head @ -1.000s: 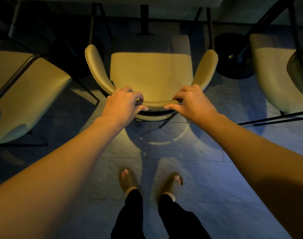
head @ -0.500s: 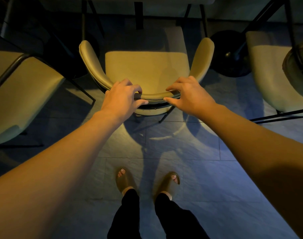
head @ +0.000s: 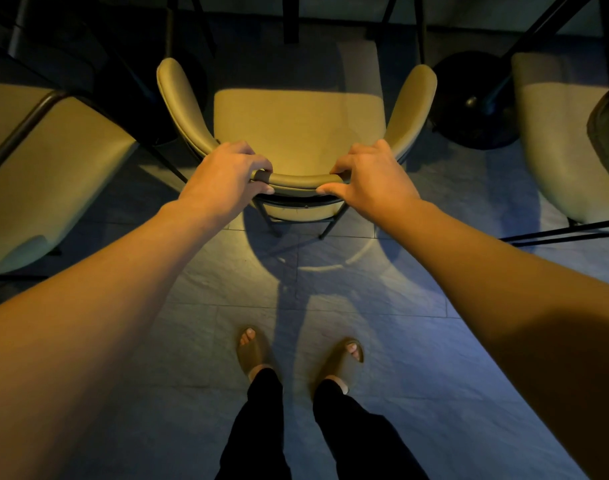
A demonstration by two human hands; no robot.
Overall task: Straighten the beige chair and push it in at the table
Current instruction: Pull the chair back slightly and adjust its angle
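The beige chair (head: 298,128) stands square in front of me, its curved backrest nearest and its seat front lying in the table's shadow. My left hand (head: 227,176) wraps the left part of the backrest's top rail. My right hand (head: 372,178) grips the right part of the same rail, thumb under it. The table (head: 291,19) shows only as dark legs and an underside along the top edge.
Another beige chair (head: 36,174) stands tilted at the left, close to the chair's left arm. A third one (head: 566,140) is at the right, beside a round black table base (head: 476,102). My sandalled feet (head: 296,355) stand on grey floor tiles behind the chair.
The chair has turned slightly, so its backrest now lies level across the view, and it sits further under the table's shadow. Both hands kept their grip on the rail.
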